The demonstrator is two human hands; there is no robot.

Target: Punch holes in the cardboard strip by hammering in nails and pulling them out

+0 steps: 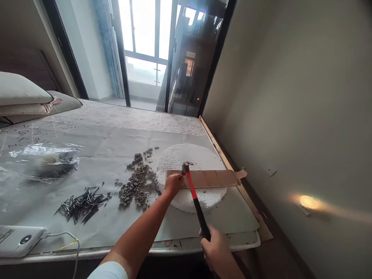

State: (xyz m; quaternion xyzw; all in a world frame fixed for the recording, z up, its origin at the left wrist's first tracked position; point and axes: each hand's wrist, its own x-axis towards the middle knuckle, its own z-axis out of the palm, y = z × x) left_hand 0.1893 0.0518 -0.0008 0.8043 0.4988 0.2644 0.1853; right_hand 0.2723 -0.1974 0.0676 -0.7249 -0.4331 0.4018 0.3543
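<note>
My right hand (216, 248) is wrapped round the black grip of a hammer (195, 197) with a red neck. The hammer's metal head sits just above the left end of a flat wooden board (210, 178). The board lies across a round white foam disc (192, 157) on a covered bed. My left hand (173, 183) rests on the board's left end, fingers pinched together right under the hammer head. What the fingers pinch is too small to make out.
A heap of small grey stones (138, 186) lies left of the disc. A pile of dark nails (81, 203) sits further left, a clear plastic bag (43, 161) behind it, a white power bank (19, 241) at the near edge. The wall (290, 116) stands close on the right.
</note>
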